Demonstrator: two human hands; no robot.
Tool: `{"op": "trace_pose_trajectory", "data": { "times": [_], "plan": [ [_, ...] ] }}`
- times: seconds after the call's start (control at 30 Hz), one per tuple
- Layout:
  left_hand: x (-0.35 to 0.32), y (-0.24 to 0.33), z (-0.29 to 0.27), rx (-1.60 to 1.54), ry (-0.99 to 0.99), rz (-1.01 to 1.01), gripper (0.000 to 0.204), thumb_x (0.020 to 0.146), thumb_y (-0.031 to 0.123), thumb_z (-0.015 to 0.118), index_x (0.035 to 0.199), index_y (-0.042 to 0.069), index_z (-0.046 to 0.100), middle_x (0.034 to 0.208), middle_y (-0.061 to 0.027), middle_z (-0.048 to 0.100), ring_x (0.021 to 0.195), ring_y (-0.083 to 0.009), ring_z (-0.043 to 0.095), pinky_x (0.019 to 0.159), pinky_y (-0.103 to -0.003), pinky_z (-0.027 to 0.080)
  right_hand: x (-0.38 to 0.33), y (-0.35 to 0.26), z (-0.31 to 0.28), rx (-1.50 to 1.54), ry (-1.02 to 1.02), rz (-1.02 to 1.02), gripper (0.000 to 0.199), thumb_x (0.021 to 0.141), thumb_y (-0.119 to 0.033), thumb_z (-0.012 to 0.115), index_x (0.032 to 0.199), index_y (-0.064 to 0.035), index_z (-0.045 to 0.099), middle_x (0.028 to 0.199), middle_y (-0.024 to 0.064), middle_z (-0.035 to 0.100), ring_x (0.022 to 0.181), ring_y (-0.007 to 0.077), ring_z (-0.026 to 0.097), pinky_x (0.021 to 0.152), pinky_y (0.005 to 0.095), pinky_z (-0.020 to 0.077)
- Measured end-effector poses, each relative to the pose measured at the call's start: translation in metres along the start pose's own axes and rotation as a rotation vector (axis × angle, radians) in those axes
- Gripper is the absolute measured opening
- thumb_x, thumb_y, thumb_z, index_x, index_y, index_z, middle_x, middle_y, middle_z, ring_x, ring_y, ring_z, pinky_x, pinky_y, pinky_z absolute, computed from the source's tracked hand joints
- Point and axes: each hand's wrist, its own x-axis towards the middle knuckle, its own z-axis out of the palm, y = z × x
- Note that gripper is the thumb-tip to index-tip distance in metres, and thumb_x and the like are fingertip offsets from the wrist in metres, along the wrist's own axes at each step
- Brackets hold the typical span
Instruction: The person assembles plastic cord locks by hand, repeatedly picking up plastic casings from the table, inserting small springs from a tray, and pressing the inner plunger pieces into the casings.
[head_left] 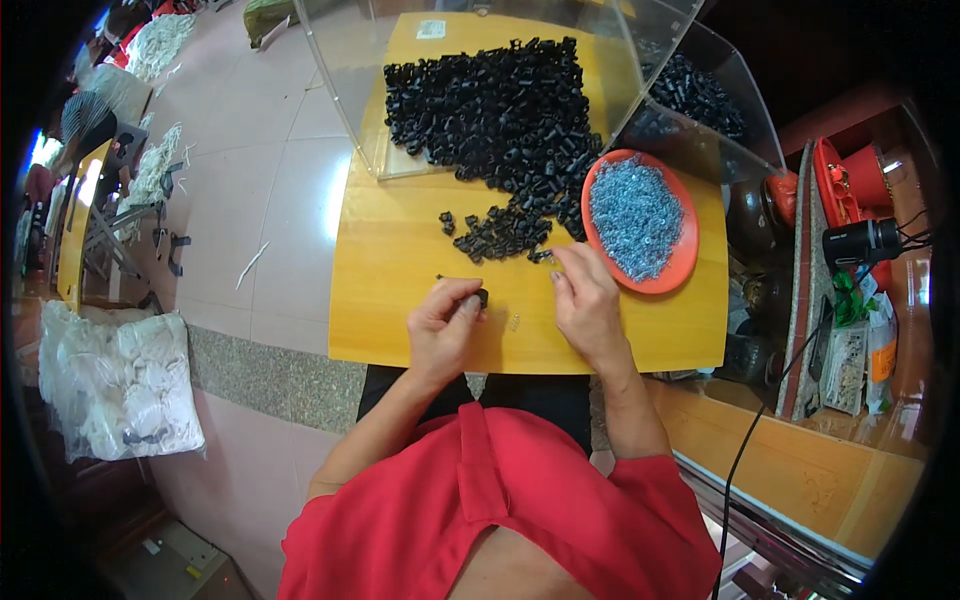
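My left hand (444, 322) rests on the yellow board (400, 250), fingers curled around a small black plastic part (482, 297). My right hand (584, 296) is beside it, fingertips pinched on something tiny near the loose black parts; what it pinches is too small to tell. A big heap of small black parts (500, 110) covers the far half of the board, with a smaller cluster (500, 232) just beyond my hands. An orange dish (690, 250) full of small silvery metal pieces (635, 215) sits right of my right hand. One tiny metal piece (515, 322) lies between my hands.
A clear plastic bin (700, 90) stands over the board's far end with more black parts inside. White bags of pale parts (125, 385) lie on the floor at left. Cluttered shelves, red pots (860, 175) and a cable (760, 430) are on the right.
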Motion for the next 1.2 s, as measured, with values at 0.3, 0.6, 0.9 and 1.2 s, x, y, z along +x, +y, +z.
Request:
{"op": "trace_pose_trajectory", "data": {
  "times": [0.3,0.6,0.9,1.2],
  "plan": [
    [-0.005,-0.007,0.002,-0.054,0.054,0.170,0.015,0.083,0.000,0.051,0.098,-0.001,0.054,0.089,-0.0057,0.051,0.073,-0.0107,0.051,0.066,-0.021,0.043,-0.033,-0.035,0.026,0.091,-0.187,-0.106,0.010,0.068,0.001,0.056,0.077,-0.0015,0.053,0.073,0.0114,0.051,0.069,0.0282,0.052,0.061,0.0349,0.0433],
    [0.014,-0.009,0.022,-0.288,0.191,-0.021,0.017,0.084,0.002,0.052,0.099,-0.003,0.054,0.085,-0.0041,0.055,0.072,-0.0087,0.053,0.066,-0.021,0.044,-0.030,-0.031,0.032,0.188,-0.033,-0.099,0.022,0.066,0.001,0.057,0.088,0.0007,0.056,0.080,0.0133,0.053,0.073,0.0294,0.053,0.064,0.0332,0.0449],
    [0.012,-0.010,0.016,-0.406,0.190,-0.043,0.018,0.084,0.001,0.051,0.102,-0.001,0.054,0.084,-0.0042,0.056,0.070,-0.0091,0.053,0.064,-0.020,0.044,-0.031,-0.036,0.037,0.042,-0.221,-0.208,0.012,0.066,0.000,0.051,0.078,-0.0018,0.051,0.077,0.0117,0.049,0.068,0.0269,0.050,0.061,0.0343,0.0439],
    [0.003,-0.011,-0.010,-0.494,-0.067,-0.037,0.024,0.082,0.000,0.052,0.107,-0.002,0.053,0.087,-0.0083,0.054,0.072,-0.0144,0.051,0.066,-0.025,0.043,-0.013,-0.010,0.020,0.384,-0.135,0.014,0.013,0.073,0.003,0.054,0.085,0.0024,0.056,0.080,0.0145,0.056,0.070,0.0289,0.056,0.062,0.0306,0.0453]
  ]
}}
